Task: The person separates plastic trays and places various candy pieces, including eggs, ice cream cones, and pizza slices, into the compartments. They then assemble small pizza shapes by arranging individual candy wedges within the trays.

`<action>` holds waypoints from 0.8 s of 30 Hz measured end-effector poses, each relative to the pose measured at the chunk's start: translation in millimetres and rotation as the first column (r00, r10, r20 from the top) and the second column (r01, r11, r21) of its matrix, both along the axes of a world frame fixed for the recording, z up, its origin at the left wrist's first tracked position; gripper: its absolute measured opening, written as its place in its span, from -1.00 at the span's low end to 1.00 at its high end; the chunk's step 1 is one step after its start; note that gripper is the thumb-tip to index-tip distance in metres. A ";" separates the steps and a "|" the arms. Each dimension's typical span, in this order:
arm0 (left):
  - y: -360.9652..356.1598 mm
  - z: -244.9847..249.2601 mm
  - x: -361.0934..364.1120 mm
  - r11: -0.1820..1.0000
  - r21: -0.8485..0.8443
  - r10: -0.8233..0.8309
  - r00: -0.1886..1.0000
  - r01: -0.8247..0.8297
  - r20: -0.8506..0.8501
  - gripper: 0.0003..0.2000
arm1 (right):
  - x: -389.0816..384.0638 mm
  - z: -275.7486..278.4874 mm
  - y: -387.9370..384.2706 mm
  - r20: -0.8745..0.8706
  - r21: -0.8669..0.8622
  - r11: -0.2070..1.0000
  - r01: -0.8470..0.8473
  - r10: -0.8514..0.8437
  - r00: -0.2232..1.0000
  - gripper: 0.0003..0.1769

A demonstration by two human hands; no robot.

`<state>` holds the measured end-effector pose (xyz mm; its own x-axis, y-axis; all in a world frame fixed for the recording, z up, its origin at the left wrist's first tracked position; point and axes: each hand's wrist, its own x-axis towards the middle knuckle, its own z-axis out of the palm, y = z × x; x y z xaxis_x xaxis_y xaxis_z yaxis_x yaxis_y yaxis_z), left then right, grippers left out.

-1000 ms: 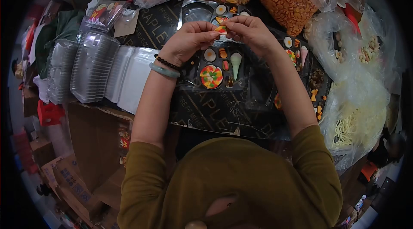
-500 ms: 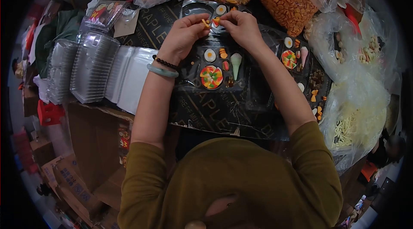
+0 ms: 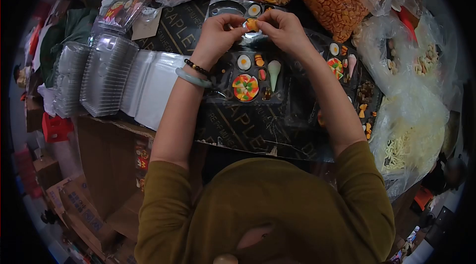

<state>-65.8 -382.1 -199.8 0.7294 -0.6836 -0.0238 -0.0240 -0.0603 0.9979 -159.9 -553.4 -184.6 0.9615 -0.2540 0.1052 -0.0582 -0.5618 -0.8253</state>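
Over the far clear plastic tray (image 3: pixel 225 7), my left hand (image 3: pixel 220 35) and my right hand (image 3: pixel 283 30) meet with thumbs and fingertips pinched. Between them is a small orange-yellow toy food piece (image 3: pixel 252 25), partly covered by the fingers; its exact kind cannot be made out. A toy fried egg (image 3: pixel 254 10) lies in that tray just beyond the fingers. Closer to me, a second tray (image 3: pixel 218 96) holds a toy pizza (image 3: pixel 245 88), another fried egg (image 3: pixel 244 62), a green-and-white ice cream cone (image 3: pixel 273 74), a small hot dog (image 3: pixel 262 74) and a little brown bottle (image 3: pixel 267 95).
Stacked clear plastic shells (image 3: pixel 109 75) stand at the left. Along the back are bags of orange pieces (image 3: pixel 332 3). On the right lie another filled tray (image 3: pixel 335 68) and a plastic bag with pale strips (image 3: pixel 397 152). A cardboard box (image 3: pixel 106 165) sits below the table's left edge.
My hands have come together. The orange piece in my left fingers and the red-and-yellow piece in my right were apart; now one orange-yellow piece shows between both hands.
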 end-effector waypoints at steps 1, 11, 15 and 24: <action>-1.6 -3.8 3.3 0.998 0.045 0.034 0.995 -0.039 0.098 -0.78 | -1.0 1.2 -2.5 0.006 -0.095 0.995 0.007 -0.006 1.000 -0.82; -24.3 -17.7 21.9 0.933 0.301 -0.016 0.814 -0.197 0.580 -0.84 | -13.0 -21.4 -17.9 0.157 -0.549 0.810 -0.207 0.343 0.926 -0.76; -27.8 -10.2 20.9 0.899 0.397 -0.052 0.858 -0.182 0.512 -0.81 | -20.5 -14.6 -12.5 0.082 -0.626 0.760 -0.177 0.289 0.954 -0.74; -33.3 -14.2 22.7 0.858 0.432 -0.066 0.776 -0.276 0.627 -0.81 | -13.7 -20.4 -3.5 0.088 -0.666 0.720 -0.194 0.334 0.938 -0.77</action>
